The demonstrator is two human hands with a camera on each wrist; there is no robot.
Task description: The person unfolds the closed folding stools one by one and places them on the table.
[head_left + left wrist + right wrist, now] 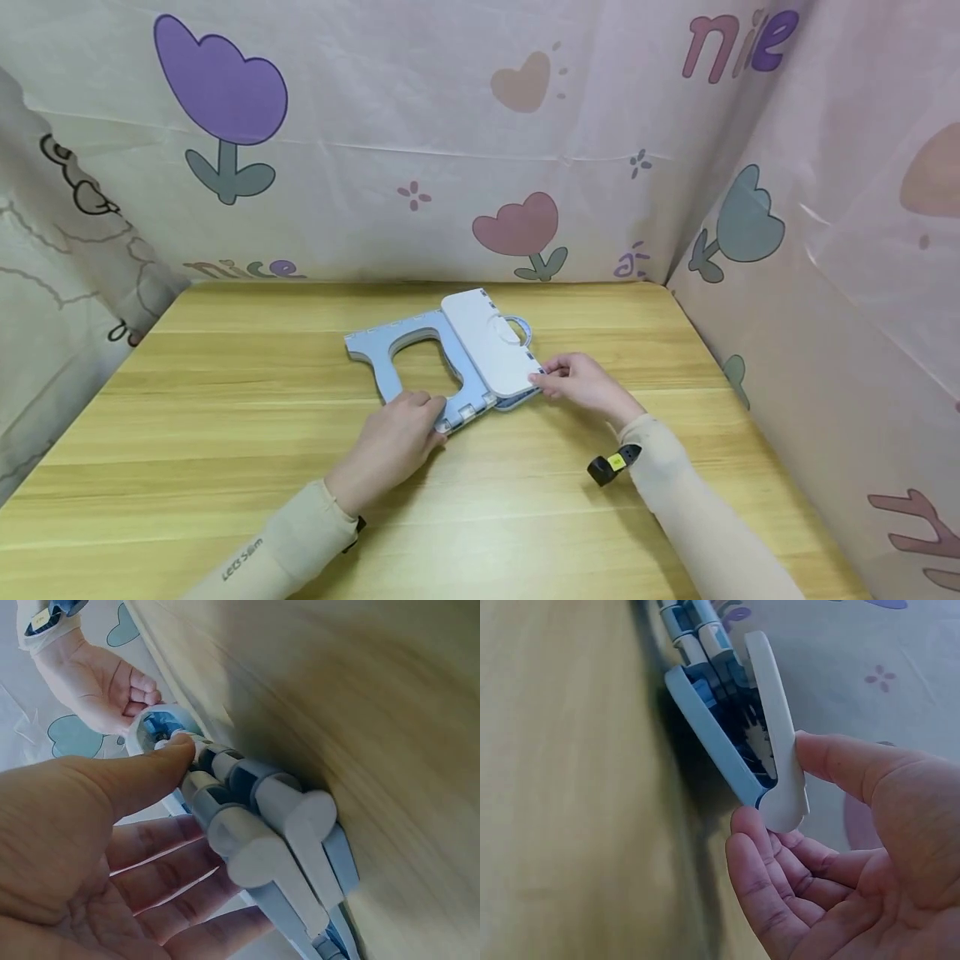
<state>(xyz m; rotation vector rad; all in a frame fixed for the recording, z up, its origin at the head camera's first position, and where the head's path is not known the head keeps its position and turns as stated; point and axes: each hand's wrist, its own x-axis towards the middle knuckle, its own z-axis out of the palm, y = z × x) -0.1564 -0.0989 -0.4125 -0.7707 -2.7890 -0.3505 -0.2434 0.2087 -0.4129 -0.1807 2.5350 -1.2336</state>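
A folding step stool lies folded on its side on the table, with a light blue leg frame point(382, 367) around a large opening and a white top panel point(480, 350) at its right. A blue carry handle point(528, 328) sticks out at the panel's far right edge. My left hand point(397, 437) grips the frame's near edge, thumb along the hinge knuckles point(255, 855) and fingers spread across the other side. At the near right corner my right hand point(588, 387) pinches the top where its two halves meet; in the right wrist view the white half point(772, 712) and blue half point(712, 742) form a narrow V.
The stool rests on a wood-grain table point(225, 467). A patterned cloth point(360, 125) hangs behind the table's back edge, and another cloth wall point(825, 333) stands along the right side. Each wrist wears a black strap point(615, 462).
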